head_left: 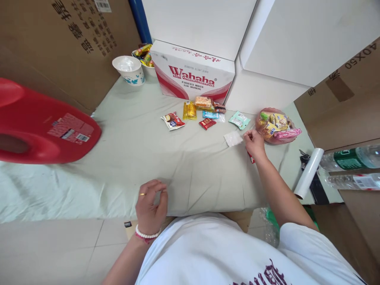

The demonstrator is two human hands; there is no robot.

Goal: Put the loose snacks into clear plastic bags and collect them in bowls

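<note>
My right hand (254,143) pinches at the right edge of a small white packet (233,139) that lies on the cloth. Partly hidden beneath this hand is a red wrapper (251,157). Loosely curled near the front edge of the table, my left hand (151,206) has nothing visible in it. Just beyond the white packet lies a mint-green packet (239,120). Right of my right hand stands a pink clear bowl (263,133) with several wrapped snacks. Farther left are a red packet (207,124), a yellow packet (189,110) and a red-and-white snack packet (173,121).
A Wahaha water carton (192,75) stands at the back, with a paper bowl (128,70) to its left. A big red jug (44,122) occupies the left side. On the right are a white roll (309,173) and two plastic bottles (350,158). Cardboard boxes border both sides.
</note>
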